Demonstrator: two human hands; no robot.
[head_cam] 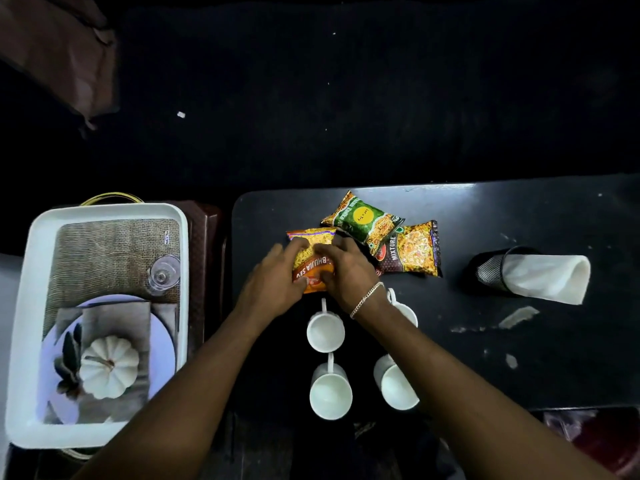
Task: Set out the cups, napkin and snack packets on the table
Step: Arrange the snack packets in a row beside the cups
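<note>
The orange snack packet (313, 259) lay on the dark table (519, 341), near its left end, with both hands on it. The left hand (273, 282) curled its fingers over the packet's left edge and the right hand (346, 271) pressed on its right side, so the pair pinched it between them, probably to square it up beside the other two. The green packet (362, 220) and the brown mixture packet (412, 252) lay just beyond, overlapping at a corner and touching or nearly touching the orange one.

Four white cups (325, 332) stood in a block nearer the person, handles pointing away. The right forearm hid most of one cup. The white napkin (547, 277) lay well to the right, tucked into a tipped dark mesh holder (488, 271).

The tray (104, 211) to the left looked emptied of task things. Its printed picture made that hard to judge, and the room beyond was too dark to read.
</note>
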